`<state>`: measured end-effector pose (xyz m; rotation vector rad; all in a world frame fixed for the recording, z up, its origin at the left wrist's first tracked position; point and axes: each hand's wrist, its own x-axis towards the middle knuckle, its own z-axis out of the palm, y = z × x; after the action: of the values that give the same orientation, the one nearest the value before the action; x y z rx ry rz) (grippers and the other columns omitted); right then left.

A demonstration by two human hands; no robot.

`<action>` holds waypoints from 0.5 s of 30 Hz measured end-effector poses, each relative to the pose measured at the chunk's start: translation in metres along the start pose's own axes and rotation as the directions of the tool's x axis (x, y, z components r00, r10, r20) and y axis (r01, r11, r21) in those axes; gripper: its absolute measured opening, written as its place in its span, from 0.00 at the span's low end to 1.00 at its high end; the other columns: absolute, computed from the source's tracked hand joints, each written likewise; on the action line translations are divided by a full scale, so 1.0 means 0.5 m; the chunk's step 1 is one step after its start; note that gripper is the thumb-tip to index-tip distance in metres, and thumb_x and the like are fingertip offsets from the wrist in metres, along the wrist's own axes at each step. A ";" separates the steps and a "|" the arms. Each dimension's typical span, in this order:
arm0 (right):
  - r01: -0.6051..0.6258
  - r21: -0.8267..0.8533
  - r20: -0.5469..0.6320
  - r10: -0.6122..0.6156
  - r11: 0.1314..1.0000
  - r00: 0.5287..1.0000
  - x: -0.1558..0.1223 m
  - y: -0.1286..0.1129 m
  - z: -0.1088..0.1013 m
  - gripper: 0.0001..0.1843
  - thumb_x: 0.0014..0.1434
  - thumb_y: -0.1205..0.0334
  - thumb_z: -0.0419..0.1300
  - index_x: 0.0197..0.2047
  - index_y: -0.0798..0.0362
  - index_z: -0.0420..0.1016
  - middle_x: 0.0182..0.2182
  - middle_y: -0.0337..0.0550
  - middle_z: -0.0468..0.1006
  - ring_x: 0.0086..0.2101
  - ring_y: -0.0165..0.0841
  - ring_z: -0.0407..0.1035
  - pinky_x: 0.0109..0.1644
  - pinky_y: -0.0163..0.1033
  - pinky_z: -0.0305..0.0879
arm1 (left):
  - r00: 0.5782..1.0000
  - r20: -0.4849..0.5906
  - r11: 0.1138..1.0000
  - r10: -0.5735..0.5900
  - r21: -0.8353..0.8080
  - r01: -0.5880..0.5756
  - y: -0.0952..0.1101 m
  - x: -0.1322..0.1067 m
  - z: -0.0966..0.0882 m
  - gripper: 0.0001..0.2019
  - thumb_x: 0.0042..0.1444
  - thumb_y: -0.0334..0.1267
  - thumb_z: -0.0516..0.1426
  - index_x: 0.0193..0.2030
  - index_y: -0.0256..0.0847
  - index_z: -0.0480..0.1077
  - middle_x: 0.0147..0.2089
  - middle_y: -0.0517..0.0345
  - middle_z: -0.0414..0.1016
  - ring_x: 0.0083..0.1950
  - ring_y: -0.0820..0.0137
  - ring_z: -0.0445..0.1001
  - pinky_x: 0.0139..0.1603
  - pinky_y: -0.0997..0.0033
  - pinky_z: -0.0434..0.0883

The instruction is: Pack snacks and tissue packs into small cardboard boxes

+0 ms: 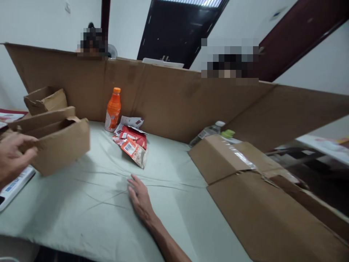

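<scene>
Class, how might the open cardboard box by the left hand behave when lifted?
The box is probably light, its walls looking thin, unless something lies hidden inside. Its open top may let the sides flex when squeezed. Flat faces make rolling unlikely.

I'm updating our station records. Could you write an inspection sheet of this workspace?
Surface: wrinkled pale-green cloth.
Job's things: open rectangular brown cardboard box.
Clutter: upright orange plastic bottle beside flat red, orange and white packets; clear white-capped plastic bottle, tilted, partly behind a large brown cardboard carton; white rectangular device, cut off at left.
Hands: left hand at that box, grip unclear; right hand open over the cloth, holding nothing.
Cables: nothing seen for certain.
Surroundings: brown cardboard screen behind; a person and another person beyond it; dark door.
</scene>
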<state>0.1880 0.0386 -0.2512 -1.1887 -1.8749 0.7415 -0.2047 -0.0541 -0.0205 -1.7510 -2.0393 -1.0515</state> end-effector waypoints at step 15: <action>-0.205 0.480 -0.042 0.256 0.853 0.966 0.030 -0.026 -0.093 0.39 0.68 0.29 0.46 0.53 0.52 0.82 0.52 0.52 0.84 0.52 0.45 0.77 0.55 0.49 0.73 | 0.936 0.079 0.798 0.342 -0.550 -0.245 0.191 -0.124 0.137 0.27 0.63 0.37 0.60 0.68 0.55 0.64 0.75 0.53 0.60 0.75 0.52 0.63 0.75 0.39 0.62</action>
<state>0.2177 0.0502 -0.2118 -1.1118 -1.3631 1.1703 -0.0828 -0.0541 -0.0729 -2.4179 -1.5565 -1.5038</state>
